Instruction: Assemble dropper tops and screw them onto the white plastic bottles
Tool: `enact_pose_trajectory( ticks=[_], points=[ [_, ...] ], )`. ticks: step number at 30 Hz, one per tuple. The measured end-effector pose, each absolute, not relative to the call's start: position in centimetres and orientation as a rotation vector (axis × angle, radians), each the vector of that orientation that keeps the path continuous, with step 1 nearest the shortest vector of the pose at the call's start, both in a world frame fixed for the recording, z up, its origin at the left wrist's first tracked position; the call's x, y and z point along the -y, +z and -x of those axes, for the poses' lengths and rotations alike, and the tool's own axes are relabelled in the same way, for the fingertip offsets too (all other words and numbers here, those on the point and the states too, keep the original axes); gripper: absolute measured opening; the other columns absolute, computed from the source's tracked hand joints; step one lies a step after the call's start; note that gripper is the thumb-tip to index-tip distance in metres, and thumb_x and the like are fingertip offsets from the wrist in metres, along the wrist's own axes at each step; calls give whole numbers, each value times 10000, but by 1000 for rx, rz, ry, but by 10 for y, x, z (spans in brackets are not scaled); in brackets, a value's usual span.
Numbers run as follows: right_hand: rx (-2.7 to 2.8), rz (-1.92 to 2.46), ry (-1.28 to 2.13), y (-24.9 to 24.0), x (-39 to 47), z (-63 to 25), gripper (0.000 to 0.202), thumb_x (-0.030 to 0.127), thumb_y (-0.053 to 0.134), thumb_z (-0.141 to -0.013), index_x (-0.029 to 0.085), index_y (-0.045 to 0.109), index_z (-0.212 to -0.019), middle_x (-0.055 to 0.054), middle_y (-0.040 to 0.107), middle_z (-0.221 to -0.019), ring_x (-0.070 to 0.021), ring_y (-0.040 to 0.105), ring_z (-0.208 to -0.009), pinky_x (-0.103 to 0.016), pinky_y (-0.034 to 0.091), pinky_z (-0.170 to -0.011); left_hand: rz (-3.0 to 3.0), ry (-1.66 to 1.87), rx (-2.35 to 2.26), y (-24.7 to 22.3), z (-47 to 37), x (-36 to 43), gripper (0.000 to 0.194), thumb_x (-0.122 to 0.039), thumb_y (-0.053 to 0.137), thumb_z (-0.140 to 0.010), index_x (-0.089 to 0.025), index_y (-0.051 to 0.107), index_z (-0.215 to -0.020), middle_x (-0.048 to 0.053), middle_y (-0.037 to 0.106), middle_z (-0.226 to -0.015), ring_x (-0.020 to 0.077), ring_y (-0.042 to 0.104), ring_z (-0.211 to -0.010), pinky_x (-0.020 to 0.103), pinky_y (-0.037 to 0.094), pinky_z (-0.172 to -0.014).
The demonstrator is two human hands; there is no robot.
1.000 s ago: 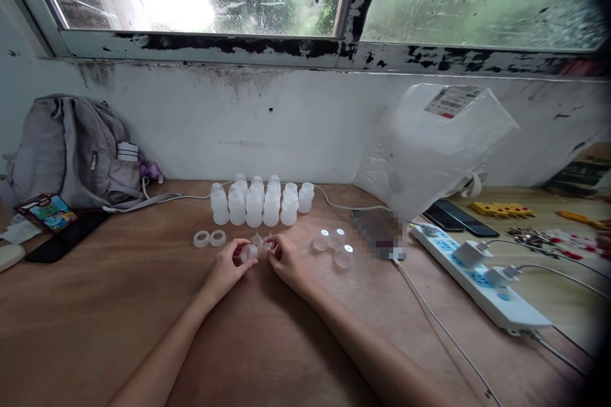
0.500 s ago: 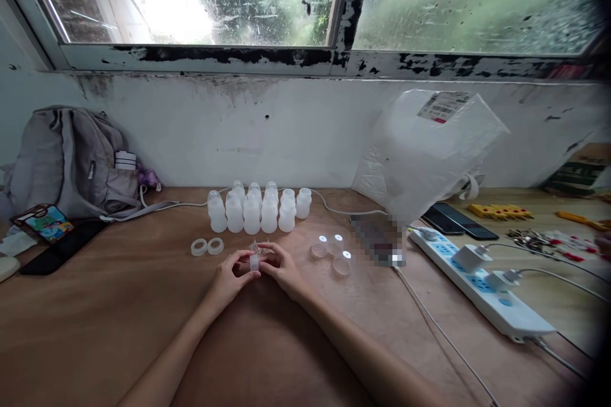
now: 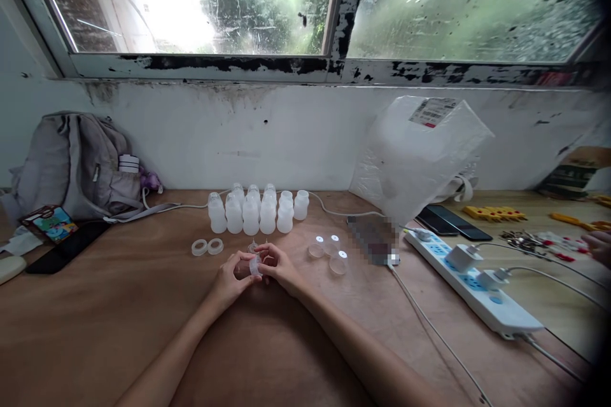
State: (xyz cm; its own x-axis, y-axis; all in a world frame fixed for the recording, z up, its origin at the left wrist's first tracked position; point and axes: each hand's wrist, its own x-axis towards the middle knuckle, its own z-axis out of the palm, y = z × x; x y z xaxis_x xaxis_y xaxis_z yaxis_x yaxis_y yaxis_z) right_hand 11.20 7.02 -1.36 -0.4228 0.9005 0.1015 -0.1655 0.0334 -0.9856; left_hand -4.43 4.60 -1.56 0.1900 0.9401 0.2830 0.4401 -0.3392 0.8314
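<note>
Hands meet: our left hand [image 3: 232, 279] and right hand [image 3: 278, 265] pinch one ring [image 3: 254, 264] near bottles [image 3: 258, 211] on the surface [image 3: 95, 318].

- A wide brown wooden table [image 3: 95, 331] is seen filling the lower part of the view, set right against the wall.
- The white wall [image 3: 267, 140] behind it is marked with dark stains and smudges below the sill.
- A window [image 3: 200, 0] is set above the wall; its pale frame [image 3: 334, 67] is badly chipped, with black patches showing through.
- The glass is streaked and spotted with dirt, and green foliage is made out through it.
- Strong daylight is let in through the left pane, where the view is washed out to white.
- The tabletop is lit evenly, with only soft shadows.
</note>
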Motion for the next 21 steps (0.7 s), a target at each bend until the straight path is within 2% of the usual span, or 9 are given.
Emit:
enact_pose_trajectory(
  ticks=[3,7,10,13,17,21],
  points=[
    [1424,742,1665,-12,-72,-115,330,246,616,-625,176,575,-944,3,575,-733,-81,516,-497,-222,445,-476,-1992,1096,-1318,-11,41,-41,301,-316,572,-693,-207,518,-968,45,586,-966,189,547,-922,342,415,-830],
    [1306,704,1728,-16,-74,-117,285,226,605,-634,147,622,-907,-29,607,-783,-112,556,-614,-238,464,-574,-2204,1095,-1526,-5,31,-33,313,-279,485,-742,-240,501,-1052,46,530,-1042,201,479,-1015,373,350,-886],
    [1302,707,1710,-18,-75,-117,284,207,613,-626,154,632,-905,-25,621,-780,-129,567,-674,-248,466,-619,-2243,1088,-1748,-6,26,-30,322,-267,449,-749,-246,514,-1064,50,511,-1019,206,482,-998,370,350,-866],
    [1320,742,1638,-18,-75,-114,289,216,627,-612,166,637,-896,-21,631,-780,-132,569,-669,-255,468,-609,-2265,1018,-1782,-8,27,-32,341,-254,417,-763,-243,492,-1096,48,546,-991,194,514,-944,358,362,-837],
    [1364,788,1525,-16,-73,-111,303,250,635,-609,156,634,-898,-30,638,-757,-119,562,-611,-241,465,-550,-2223,975,-1650,-12,31,-36,335,-229,390,-780,-235,453,-1109,32,578,-1053,170,537,-932,330,377,-818],
    [1377,799,1521,-16,-74,-111,319,261,619,-621,149,623,-920,-32,636,-758,-123,574,-613,-266,484,-589,-2128,1003,-1601,-13,33,-39,313,-220,395,-776,-229,453,-1083,22,589,-1046,158,553,-906,300,396,-798]
  ],
)
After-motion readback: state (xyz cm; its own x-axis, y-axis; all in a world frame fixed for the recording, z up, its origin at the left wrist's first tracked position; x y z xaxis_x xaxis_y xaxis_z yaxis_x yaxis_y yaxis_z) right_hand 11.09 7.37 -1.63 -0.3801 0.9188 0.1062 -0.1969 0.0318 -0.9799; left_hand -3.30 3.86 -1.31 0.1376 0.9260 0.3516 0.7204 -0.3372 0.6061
